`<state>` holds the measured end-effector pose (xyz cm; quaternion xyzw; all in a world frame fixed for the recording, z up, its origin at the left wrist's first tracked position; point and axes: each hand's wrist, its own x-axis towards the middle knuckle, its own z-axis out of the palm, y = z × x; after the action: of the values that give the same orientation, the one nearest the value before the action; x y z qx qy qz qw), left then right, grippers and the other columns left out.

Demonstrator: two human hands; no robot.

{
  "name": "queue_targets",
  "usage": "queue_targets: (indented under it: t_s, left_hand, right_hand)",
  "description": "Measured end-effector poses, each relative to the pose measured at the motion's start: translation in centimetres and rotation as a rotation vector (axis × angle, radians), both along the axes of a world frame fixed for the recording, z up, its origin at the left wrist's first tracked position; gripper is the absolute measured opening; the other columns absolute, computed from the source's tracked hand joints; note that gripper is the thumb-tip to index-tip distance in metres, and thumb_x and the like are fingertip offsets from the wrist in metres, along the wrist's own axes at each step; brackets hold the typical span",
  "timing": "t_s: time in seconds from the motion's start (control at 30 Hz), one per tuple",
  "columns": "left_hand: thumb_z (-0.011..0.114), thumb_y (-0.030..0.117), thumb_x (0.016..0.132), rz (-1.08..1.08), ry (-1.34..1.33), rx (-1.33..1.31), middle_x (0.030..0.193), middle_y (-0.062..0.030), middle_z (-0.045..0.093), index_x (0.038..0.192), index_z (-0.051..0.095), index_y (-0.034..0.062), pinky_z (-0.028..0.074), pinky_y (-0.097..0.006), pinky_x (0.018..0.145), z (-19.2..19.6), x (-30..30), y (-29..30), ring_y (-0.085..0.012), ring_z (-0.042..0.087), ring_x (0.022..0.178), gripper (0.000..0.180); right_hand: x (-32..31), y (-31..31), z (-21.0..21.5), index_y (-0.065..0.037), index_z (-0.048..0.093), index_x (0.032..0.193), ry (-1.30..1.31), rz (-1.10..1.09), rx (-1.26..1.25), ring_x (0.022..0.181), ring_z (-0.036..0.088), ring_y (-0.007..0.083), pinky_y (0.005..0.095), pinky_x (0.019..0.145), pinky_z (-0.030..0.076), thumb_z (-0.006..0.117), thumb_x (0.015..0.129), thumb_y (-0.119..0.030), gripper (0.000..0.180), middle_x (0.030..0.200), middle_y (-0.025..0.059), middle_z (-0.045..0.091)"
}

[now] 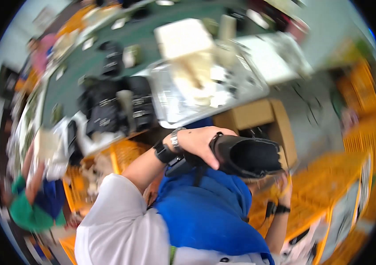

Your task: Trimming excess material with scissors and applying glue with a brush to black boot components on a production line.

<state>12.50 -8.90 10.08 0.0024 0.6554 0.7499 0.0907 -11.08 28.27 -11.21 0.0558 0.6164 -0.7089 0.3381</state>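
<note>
My left hand (pixel 203 143), with a metal watch and a black band at the wrist, grips a black boot-like leather piece (pixel 230 152). Its wide opening faces up and to the right, and a pale, uneven edge shows on the right side of the rim. My right hand (pixel 284 191) is just below that rim, its fingers closed by a thin yellow thing that blur keeps me from naming. Whether these fingers touch the black piece, I cannot tell. A black band circles my right wrist.
Ahead, a metal tray (pixel 163 104) holds cream-coloured material. Several black pieces (pixel 106 108) lie on the green table (pixel 79 59) to its left. An open cardboard box (pixel 253 115) sits beyond my hands. Orange crates (pixel 316 181) stand at right; another person (pixel 26 203) works at left.
</note>
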Motion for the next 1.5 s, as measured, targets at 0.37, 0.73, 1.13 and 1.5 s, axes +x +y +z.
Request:
queue_targets:
  t_s: [0.37, 0.73, 1.13, 1.5]
  left_hand:
    - [0.072, 0.026, 0.067, 1.696, 0.045, -1.339, 0.117, -0.0149, 0.045, 0.128, 0.032, 0.0027, 0.038, -0.036, 0.090, 3.4, 20.8, -7.2, -0.0282, 0.047, 0.106, 0.076]
    - [0.071, 0.041, 0.063, 1.394, -0.409, -1.782, 0.135, -0.0153, 0.030, 0.134, 0.031, 0.0186, 0.025, -0.052, 0.097, -1.4, 15.5, -8.5, -0.0362, 0.027, 0.124, 0.085]
    - [0.071, 0.037, 0.064, 1.619, -0.508, -1.657, 0.127, -0.0231, 0.037, 0.129, 0.031, 0.0031, 0.032, -0.044, 0.097, -2.1, 30.4, -17.0, -0.0388, 0.032, 0.118, 0.084]
    - [0.050, 0.033, 0.083, 1.973, -0.664, -1.586, 0.086, -0.0262, 0.059, 0.096, 0.058, 0.0009, 0.044, -0.046, 0.073, -0.9, 38.9, -19.5, -0.0430, 0.054, 0.085, 0.036]
  right_hand:
    - [2.2, -9.2, 1.5, -0.014, 0.046, 0.097, 0.003, 0.144, 0.139, 0.051, 0.044, 0.0082, 0.0194, 0.043, 0.037, 0.054, 0.084, -0.013, 0.016, 0.063, -0.0003, 0.043]
    - [1.9, -10.6, 2.4, -0.009, 0.046, 0.109, 0.104, 0.245, 0.117, 0.054, 0.046, 0.0098, 0.0215, 0.046, 0.040, 0.054, 0.085, -0.017, 0.026, 0.064, 0.0017, 0.046]
    - [3.1, -11.1, 3.5, -0.009, 0.045, 0.109, 0.075, 0.229, 0.152, 0.053, 0.046, 0.0095, 0.0205, 0.047, 0.040, 0.054, 0.085, -0.014, 0.026, 0.064, 0.0010, 0.046]
    - [4.3, -12.6, 5.4, -0.007, 0.043, 0.111, 0.072, 0.247, 0.168, 0.053, 0.045, 0.0084, 0.0194, 0.047, 0.039, 0.053, 0.084, -0.010, 0.029, 0.067, 0.0014, 0.046]
